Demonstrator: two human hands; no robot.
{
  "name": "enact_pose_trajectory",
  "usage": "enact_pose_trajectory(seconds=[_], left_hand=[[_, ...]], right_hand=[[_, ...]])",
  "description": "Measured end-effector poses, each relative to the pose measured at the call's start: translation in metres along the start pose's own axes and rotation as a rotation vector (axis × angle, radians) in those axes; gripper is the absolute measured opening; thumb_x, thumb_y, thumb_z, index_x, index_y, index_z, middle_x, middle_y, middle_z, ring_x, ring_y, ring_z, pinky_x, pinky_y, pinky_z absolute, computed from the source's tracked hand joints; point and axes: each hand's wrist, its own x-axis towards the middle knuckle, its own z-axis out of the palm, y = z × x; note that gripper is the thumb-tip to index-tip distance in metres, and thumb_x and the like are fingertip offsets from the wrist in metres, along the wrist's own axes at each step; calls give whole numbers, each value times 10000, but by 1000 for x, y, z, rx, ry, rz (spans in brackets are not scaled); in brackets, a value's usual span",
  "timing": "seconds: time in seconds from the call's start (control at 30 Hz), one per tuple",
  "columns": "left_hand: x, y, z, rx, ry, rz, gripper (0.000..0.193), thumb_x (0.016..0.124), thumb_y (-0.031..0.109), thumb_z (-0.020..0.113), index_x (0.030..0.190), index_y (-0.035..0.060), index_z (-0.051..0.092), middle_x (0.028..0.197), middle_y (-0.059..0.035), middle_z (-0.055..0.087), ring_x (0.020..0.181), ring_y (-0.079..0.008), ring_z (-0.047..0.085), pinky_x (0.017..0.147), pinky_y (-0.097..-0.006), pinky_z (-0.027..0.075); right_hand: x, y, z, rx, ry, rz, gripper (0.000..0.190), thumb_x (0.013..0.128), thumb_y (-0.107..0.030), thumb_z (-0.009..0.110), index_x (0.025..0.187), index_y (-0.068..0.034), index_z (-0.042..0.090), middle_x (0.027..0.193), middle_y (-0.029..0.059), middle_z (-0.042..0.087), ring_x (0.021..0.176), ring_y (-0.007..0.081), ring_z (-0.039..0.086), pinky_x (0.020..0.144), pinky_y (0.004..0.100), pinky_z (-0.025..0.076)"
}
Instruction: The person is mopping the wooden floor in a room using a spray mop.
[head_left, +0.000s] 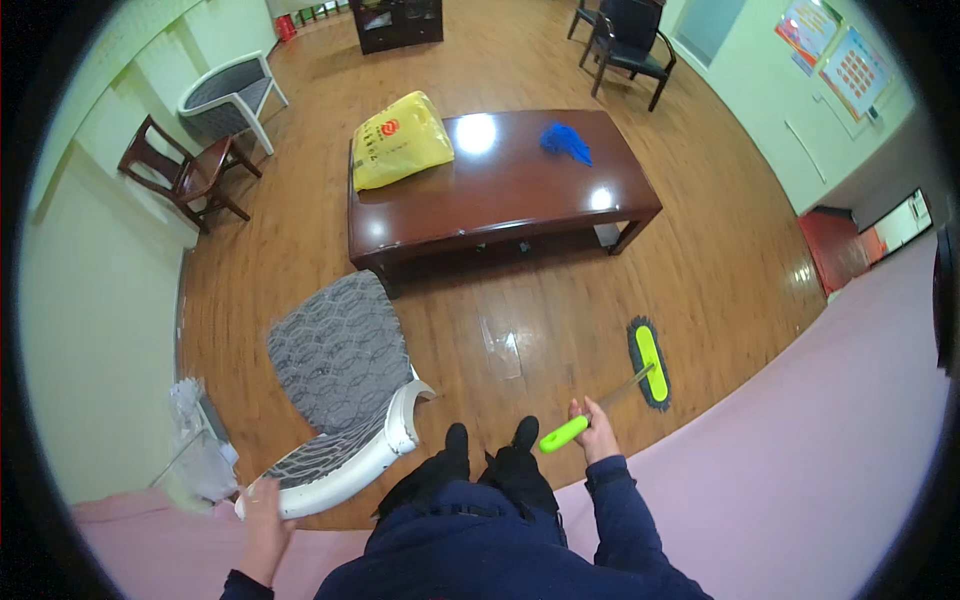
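Note:
My right hand (598, 435) is closed around the pole of a flat dust mop, just beyond its lime-green handle grip (564, 434). The mop's lime-green head (651, 364) with its grey fringed pad rests on the wood floor to the right. My left hand (264, 511), slightly blurred, grips the near end of the white curved back frame (341, 480) of an armchair. That chair has a grey patterned seat (345, 349) and stands at my left front, by a corner of the brown table (495, 199).
A yellow plastic bag (401, 142) and a crumpled blue cloth (566, 142) lie on the table. Pink-covered furniture (787, 480) borders my right side. Clear plastic bags (199, 442) sit by the left wall. Beyond are a wooden chair (199, 172), a grey armchair (229, 97) and black chairs (630, 45).

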Motion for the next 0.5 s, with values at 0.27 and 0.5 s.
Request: enact_pose_trajectory(seconds=[0.27,0.5], left_hand=[[34,28,61,-91,79,181,526,458,112,685,926,13,466,823,-131,526,775,-284,511,710,-375,401],[24,-68,51,98,122,278,521,366,68,668,846,49,465,830,-120,508,833,-275,488,797,-408,355]], right_hand=[[10,-9,-31,-131,128,-218,181,738,-142,550,699,-74,387,575,51,426,489,155,452,423,237,431],[16,-23,-28,-158,126,-217,167,741,-116,537,691,-74,383,572,37,424,487,138,438,445,230,425]])
